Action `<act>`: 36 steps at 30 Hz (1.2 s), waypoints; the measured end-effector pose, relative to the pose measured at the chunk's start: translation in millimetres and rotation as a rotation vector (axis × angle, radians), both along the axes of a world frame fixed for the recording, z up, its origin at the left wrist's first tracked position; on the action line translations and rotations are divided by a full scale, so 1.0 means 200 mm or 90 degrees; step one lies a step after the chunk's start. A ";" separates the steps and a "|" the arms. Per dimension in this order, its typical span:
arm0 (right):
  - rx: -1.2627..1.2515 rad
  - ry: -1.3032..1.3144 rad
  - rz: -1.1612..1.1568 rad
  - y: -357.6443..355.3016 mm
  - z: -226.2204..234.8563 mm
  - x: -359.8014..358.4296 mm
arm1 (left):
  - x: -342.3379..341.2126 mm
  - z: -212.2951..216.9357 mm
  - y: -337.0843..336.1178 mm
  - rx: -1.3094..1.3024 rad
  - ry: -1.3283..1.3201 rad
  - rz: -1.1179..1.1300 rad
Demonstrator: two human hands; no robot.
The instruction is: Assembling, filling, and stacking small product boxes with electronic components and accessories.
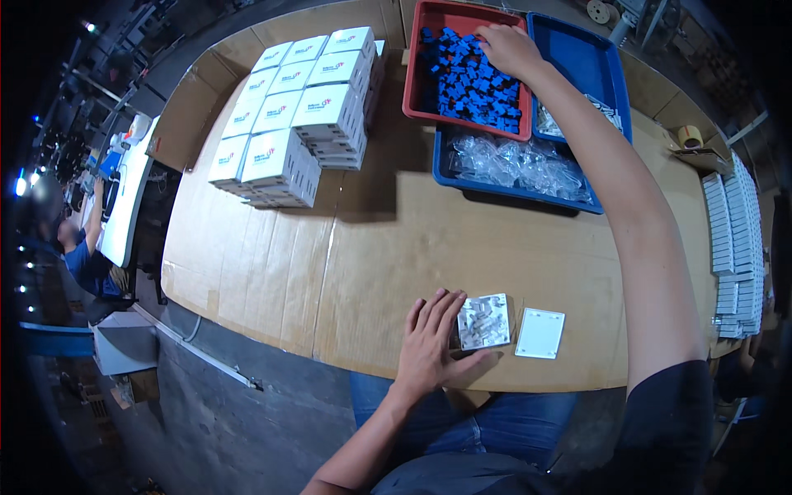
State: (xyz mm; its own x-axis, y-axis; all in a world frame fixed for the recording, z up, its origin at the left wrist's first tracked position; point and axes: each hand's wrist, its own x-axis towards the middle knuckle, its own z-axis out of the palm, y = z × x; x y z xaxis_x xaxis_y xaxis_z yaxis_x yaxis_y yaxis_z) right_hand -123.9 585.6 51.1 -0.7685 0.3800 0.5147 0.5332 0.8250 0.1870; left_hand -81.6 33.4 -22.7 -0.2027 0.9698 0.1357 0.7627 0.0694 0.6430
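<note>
My left hand (431, 345) lies flat on the cardboard-covered table (363, 264), its thumb and fingers against the left side of a small open white box (485, 321) with shiny parts inside. A flat white lid or plate (540, 333) lies just right of that box. My right hand (507, 48) reaches far forward into a red tray (419, 78) full of small blue parts (472, 82). Its fingers are curled down among the blue parts; what they hold is hidden.
A blue tray (582, 58) behind and under the red one holds clear plastic bags (520, 163). Stacked white boxes (297, 111) stand at the back left. More flat white boxes (734, 239) are piled along the right edge, near a tape roll (690, 135). Another person (82, 256) sits at far left.
</note>
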 end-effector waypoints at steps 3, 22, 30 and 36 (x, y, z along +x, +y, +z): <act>-0.012 -0.050 -0.005 0.09 0.00 -0.19 | 0.00 0.00 0.01 0.014 -0.044 0.022; -0.522 0.500 0.307 -0.20 0.39 0.02 | 0.00 0.02 0.01 -0.005 0.001 0.001; -0.893 0.642 0.398 -1.04 0.70 0.79 | 0.05 0.01 -0.03 0.028 0.048 -0.001; -1.060 0.774 0.456 -1.61 0.67 1.12 | 0.07 -0.05 -0.06 0.074 0.081 -0.023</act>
State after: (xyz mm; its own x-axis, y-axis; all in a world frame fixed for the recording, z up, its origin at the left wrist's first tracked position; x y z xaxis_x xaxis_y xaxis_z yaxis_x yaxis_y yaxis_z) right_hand 100.1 262.8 185.4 -0.5873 0.7446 0.3173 -0.5793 -0.1130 -0.8072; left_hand -68.3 22.3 -33.5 -0.1414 0.9526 0.2695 0.8394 -0.0289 0.5427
